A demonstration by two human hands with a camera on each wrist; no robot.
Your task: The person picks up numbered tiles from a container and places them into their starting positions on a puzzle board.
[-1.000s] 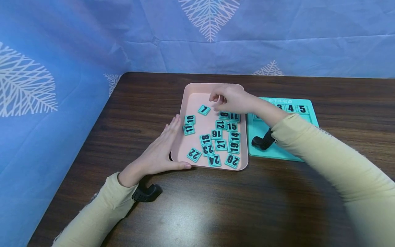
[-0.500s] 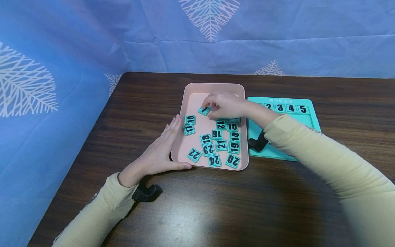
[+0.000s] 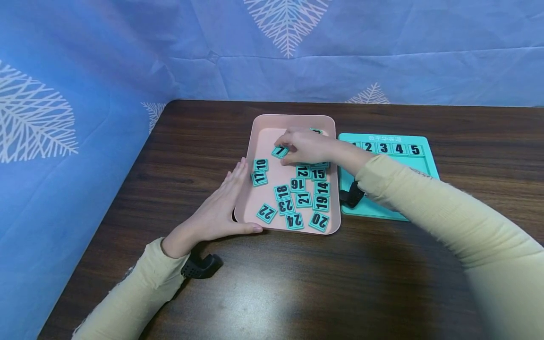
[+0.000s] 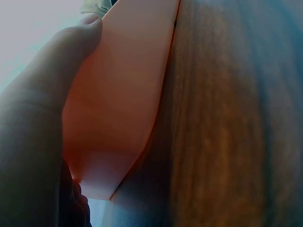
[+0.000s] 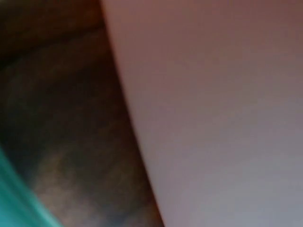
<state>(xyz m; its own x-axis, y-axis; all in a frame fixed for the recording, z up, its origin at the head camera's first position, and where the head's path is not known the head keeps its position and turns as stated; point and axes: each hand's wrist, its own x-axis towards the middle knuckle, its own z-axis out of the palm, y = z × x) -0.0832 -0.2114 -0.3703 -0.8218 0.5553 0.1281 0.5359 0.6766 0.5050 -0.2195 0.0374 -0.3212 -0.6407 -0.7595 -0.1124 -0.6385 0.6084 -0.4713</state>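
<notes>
Fingers of right hand pinched on teal square tile with black 7, tilted in pink tray.

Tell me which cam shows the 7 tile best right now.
Head view: the 7 tile lies in the pink tray, pinched by the right hand. The left wrist view shows only the tray's outer wall and left hand; the right wrist view is blurred, no tile.

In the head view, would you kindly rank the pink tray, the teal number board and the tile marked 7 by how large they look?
1. Pink tray, largest as it looks.
2. Teal number board, somewhat smaller, though the right arm hides part of it, so the gap is unsure.
3. Tile marked 7, by far the smallest, at the right hand's fingers.
</notes>
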